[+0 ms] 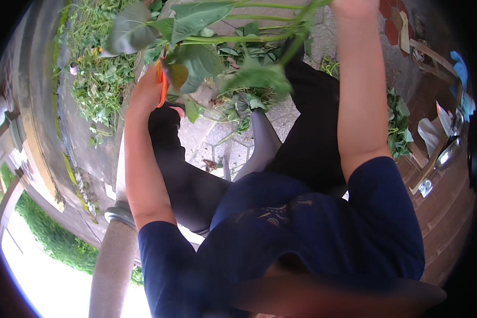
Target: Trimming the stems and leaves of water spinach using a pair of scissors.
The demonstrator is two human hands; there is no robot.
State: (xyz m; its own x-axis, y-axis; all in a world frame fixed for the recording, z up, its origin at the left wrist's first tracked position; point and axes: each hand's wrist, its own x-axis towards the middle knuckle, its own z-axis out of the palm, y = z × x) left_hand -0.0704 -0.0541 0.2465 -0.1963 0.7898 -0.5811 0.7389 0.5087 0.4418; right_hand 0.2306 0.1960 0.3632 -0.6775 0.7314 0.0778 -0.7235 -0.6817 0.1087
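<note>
My left hand (144, 94) is raised in front of me and closed on an orange-handled cutting tool (162, 85), whose blades are hidden among large green leaves. My right hand (352, 5) reaches to the top edge of the picture and grips a bunch of long green stems (238, 38) with broad leaves that stretch left toward the tool. I am seated, in a dark blue shirt and black trousers. A pile of cut leaves (244, 100) lies on the paving between my knees.
More cut greenery (98, 87) is heaped on the ground at the left beside a curved concrete ledge (42, 148). Another leaf pile (397, 124) lies at the right, next to a wooden bench (434, 153) bearing metal items.
</note>
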